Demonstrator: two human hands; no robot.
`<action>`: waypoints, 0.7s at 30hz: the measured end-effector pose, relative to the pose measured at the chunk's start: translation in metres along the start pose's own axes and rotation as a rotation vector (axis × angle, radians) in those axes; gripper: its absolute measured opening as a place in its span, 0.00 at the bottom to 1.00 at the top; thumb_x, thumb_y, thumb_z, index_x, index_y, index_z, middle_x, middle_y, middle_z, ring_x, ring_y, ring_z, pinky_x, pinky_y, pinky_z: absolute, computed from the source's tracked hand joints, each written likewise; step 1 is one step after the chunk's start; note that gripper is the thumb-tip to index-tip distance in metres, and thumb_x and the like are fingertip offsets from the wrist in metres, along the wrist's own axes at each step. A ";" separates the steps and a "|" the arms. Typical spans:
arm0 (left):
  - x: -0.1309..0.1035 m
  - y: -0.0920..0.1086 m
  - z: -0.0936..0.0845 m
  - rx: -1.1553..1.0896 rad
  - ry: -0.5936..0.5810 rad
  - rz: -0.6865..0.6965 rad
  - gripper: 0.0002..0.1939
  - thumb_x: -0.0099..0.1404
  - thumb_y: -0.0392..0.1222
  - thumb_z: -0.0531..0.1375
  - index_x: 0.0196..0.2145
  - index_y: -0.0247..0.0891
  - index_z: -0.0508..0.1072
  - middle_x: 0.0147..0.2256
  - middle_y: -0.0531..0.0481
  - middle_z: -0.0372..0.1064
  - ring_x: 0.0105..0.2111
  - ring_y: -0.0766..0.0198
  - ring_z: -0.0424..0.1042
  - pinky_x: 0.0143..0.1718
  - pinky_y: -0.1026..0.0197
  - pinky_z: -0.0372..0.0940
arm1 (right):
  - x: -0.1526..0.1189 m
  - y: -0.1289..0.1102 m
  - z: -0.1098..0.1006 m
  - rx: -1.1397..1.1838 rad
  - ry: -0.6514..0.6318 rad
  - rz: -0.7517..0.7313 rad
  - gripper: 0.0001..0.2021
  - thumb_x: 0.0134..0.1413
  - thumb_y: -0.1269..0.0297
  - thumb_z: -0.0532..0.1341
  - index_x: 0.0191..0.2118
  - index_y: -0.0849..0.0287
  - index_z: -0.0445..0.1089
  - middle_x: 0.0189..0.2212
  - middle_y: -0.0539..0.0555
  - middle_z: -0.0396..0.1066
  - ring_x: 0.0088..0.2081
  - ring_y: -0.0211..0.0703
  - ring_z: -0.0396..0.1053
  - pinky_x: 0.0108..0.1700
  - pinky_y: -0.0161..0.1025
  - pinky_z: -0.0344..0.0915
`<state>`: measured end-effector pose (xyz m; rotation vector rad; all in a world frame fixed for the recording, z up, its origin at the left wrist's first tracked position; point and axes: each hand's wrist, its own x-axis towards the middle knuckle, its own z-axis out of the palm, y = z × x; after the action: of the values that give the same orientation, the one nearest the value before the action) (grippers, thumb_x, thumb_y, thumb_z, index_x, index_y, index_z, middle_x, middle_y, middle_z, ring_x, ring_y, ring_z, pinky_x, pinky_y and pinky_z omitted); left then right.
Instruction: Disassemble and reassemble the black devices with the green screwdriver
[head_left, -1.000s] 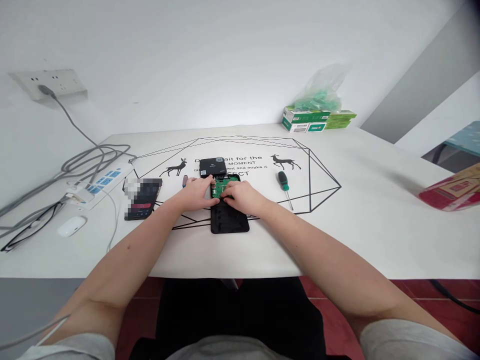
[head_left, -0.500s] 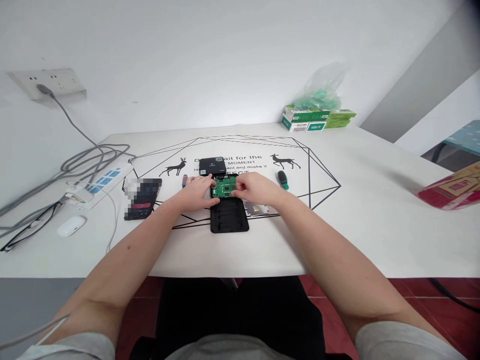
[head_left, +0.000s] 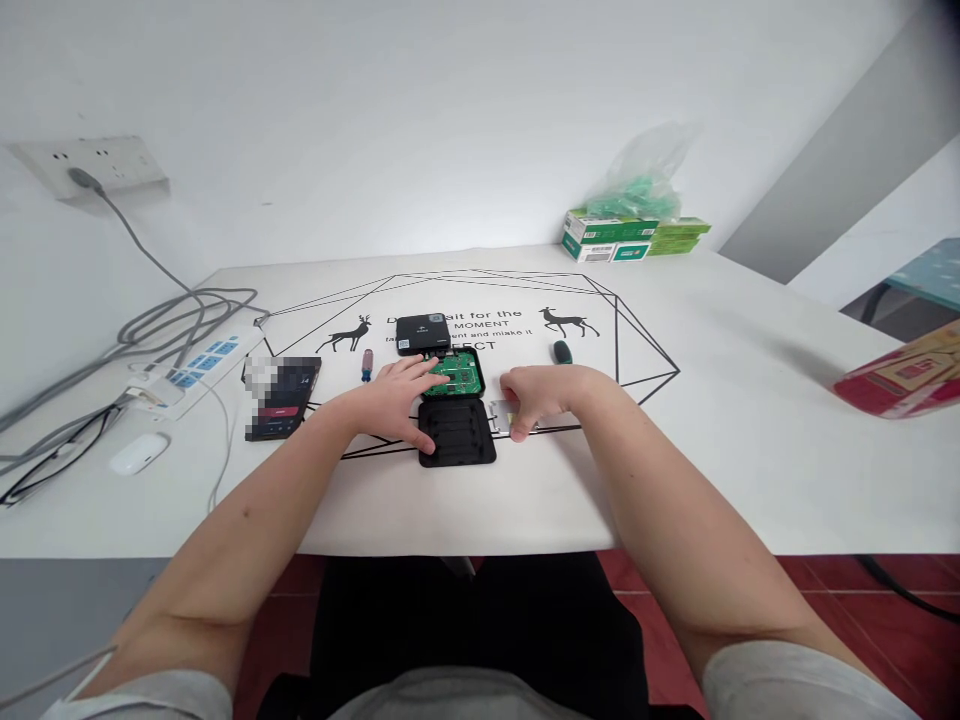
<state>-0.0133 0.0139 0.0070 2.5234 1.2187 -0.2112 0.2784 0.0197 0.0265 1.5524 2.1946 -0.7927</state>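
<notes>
A green circuit board (head_left: 459,374) lies in a black plastic case in the middle of the table, with a black ribbed cover (head_left: 459,432) just in front of it. My left hand (head_left: 397,398) is open and spread, fingertips over the board's left side and thumb at the cover's left edge. To the right of the cover is a flat silver metal plate (head_left: 502,415). My right hand (head_left: 544,392) grips this plate between thumb and curled fingers and hides most of it. Behind the board sits a closed black box (head_left: 422,332).
A small screwdriver (head_left: 367,365) lies left of the board, and a dark green-handled tool (head_left: 562,352) lies right. Farther left are a phone (head_left: 283,398), a white mouse (head_left: 139,452), a power strip (head_left: 214,362) and cables. Green boxes (head_left: 615,235) stand at the back right.
My right hand has left the circuit board and moved right and nearer, onto the metal plate. The board now sits lower in its case. My left hand has spread, its thumb reaching the cover.
</notes>
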 end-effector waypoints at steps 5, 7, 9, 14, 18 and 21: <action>0.003 -0.002 0.003 0.004 0.008 -0.013 0.62 0.58 0.71 0.72 0.80 0.49 0.53 0.82 0.45 0.33 0.81 0.36 0.32 0.79 0.35 0.40 | -0.007 -0.002 0.000 -0.015 0.051 0.032 0.29 0.41 0.54 0.77 0.47 0.53 0.68 0.45 0.56 0.77 0.43 0.57 0.76 0.36 0.45 0.63; 0.005 -0.003 0.004 0.007 0.006 -0.011 0.62 0.58 0.72 0.72 0.80 0.49 0.53 0.82 0.45 0.34 0.81 0.36 0.32 0.78 0.35 0.40 | -0.009 -0.002 0.002 -0.030 0.061 0.016 0.31 0.40 0.55 0.76 0.51 0.53 0.67 0.46 0.56 0.78 0.42 0.57 0.76 0.36 0.45 0.63; 0.006 -0.003 0.005 0.009 0.000 -0.016 0.63 0.57 0.73 0.72 0.80 0.49 0.53 0.82 0.44 0.34 0.81 0.36 0.33 0.78 0.34 0.40 | -0.011 -0.002 0.002 -0.045 0.080 -0.008 0.32 0.40 0.58 0.76 0.53 0.53 0.69 0.45 0.56 0.78 0.42 0.56 0.76 0.36 0.44 0.63; 0.006 -0.004 0.005 0.014 0.017 -0.012 0.62 0.57 0.72 0.72 0.80 0.50 0.54 0.82 0.44 0.35 0.81 0.35 0.33 0.78 0.34 0.40 | -0.022 -0.009 -0.002 -0.009 0.258 -0.178 0.23 0.42 0.63 0.72 0.47 0.54 0.72 0.39 0.54 0.77 0.36 0.49 0.73 0.34 0.41 0.61; 0.005 -0.007 0.004 0.020 0.026 -0.017 0.61 0.58 0.71 0.72 0.80 0.47 0.55 0.82 0.43 0.34 0.81 0.37 0.33 0.78 0.35 0.40 | -0.027 -0.026 0.001 0.143 0.335 -0.394 0.15 0.47 0.60 0.69 0.42 0.54 0.71 0.33 0.50 0.75 0.32 0.43 0.69 0.34 0.40 0.58; 0.004 -0.009 0.003 0.019 0.036 -0.011 0.60 0.59 0.72 0.71 0.79 0.48 0.56 0.82 0.43 0.35 0.81 0.37 0.34 0.78 0.34 0.40 | -0.023 -0.042 0.010 0.072 0.339 -0.503 0.09 0.48 0.60 0.68 0.32 0.55 0.68 0.31 0.50 0.73 0.30 0.41 0.65 0.32 0.41 0.54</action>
<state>-0.0183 0.0210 0.0013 2.5478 1.2503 -0.1811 0.2463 -0.0138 0.0420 1.2453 2.8995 -0.7958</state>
